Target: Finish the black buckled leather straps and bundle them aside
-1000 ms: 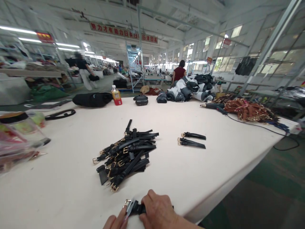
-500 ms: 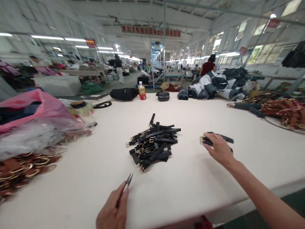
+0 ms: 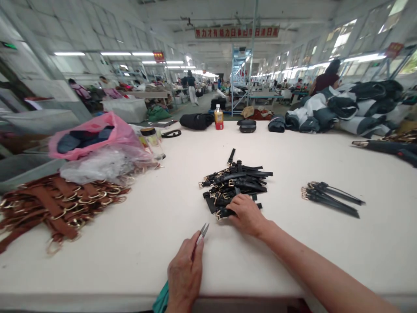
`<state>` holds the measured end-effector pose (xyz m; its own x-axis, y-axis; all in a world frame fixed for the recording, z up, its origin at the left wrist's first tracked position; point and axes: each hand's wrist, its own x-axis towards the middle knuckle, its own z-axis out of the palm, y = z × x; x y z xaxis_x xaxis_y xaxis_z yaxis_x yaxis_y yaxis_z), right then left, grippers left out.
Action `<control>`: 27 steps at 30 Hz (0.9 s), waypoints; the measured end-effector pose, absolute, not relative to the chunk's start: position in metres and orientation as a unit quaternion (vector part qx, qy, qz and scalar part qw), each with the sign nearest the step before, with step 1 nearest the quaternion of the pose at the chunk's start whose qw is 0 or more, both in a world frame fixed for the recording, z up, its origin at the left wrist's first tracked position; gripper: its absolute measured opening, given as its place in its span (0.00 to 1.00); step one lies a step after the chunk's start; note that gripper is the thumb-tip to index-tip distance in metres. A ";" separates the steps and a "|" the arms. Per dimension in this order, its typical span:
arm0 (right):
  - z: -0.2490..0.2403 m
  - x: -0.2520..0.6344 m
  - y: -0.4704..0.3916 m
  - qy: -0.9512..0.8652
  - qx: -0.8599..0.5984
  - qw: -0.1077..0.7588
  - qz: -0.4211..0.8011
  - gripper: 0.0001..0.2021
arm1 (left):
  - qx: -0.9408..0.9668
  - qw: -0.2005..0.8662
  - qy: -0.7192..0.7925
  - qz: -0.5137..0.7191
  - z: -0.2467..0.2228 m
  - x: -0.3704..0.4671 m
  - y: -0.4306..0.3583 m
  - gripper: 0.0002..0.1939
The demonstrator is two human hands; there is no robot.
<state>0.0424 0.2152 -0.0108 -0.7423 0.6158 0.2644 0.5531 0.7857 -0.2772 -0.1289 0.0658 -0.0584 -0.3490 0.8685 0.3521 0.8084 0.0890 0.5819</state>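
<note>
My left hand (image 3: 186, 269) is closed round a pair of thread snips (image 3: 202, 234), blades pointing up and away from me. At the near edge of a heap of black buckle straps (image 3: 247, 177), my right hand (image 3: 246, 213) has its fingers closed on one black strap (image 3: 224, 213); its gold buckle sticks out to the left of the fingertips. My palm hides part of that strap and the heap. Off to the right, several black straps (image 3: 335, 200) lie side by side, buckles to the left.
Brown straps with gold rings (image 3: 61, 202) cover the table's left side, beside a pink plastic bag (image 3: 122, 137) and a glass jar (image 3: 153, 143). Along the back stand a drink bottle (image 3: 219, 118), a black case (image 3: 246, 126) and rolled grey-white bundles (image 3: 345, 106). A heat gun (image 3: 384, 146) lies far right.
My right hand has left the straps on the right, letting go there, and moved left to the heap. The view has turned left; my left hand still holds the snips.
</note>
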 end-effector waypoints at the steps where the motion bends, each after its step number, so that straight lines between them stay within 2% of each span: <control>1: -0.009 0.047 0.210 -0.925 -0.321 0.178 0.101 0.10 | 0.568 0.045 0.736 0.366 -0.058 -0.128 0.066 0.14; 7: -0.020 0.078 0.158 -0.887 -0.400 0.141 0.182 0.04 | 0.566 0.060 0.732 0.374 -0.058 -0.126 0.064 0.14; 12: -0.038 0.091 0.134 -0.856 -0.462 0.167 0.159 0.06 | 0.592 0.070 0.730 0.335 -0.054 -0.105 0.056 0.16; 18: -0.043 0.093 0.134 -0.842 -0.464 0.202 0.188 0.06 | 0.648 0.093 0.711 0.257 -0.047 -0.065 0.046 0.15; 27: -0.048 0.102 0.136 -0.837 -0.439 0.226 0.235 0.06 | 0.657 0.107 0.720 0.195 -0.041 -0.064 0.050 0.16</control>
<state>0.1017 0.1355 -0.0477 -0.5122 0.8417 0.1710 0.6292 0.5032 -0.5924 -0.0637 0.0501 -0.0413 -0.1140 0.9882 0.1023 0.9048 0.0607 0.4215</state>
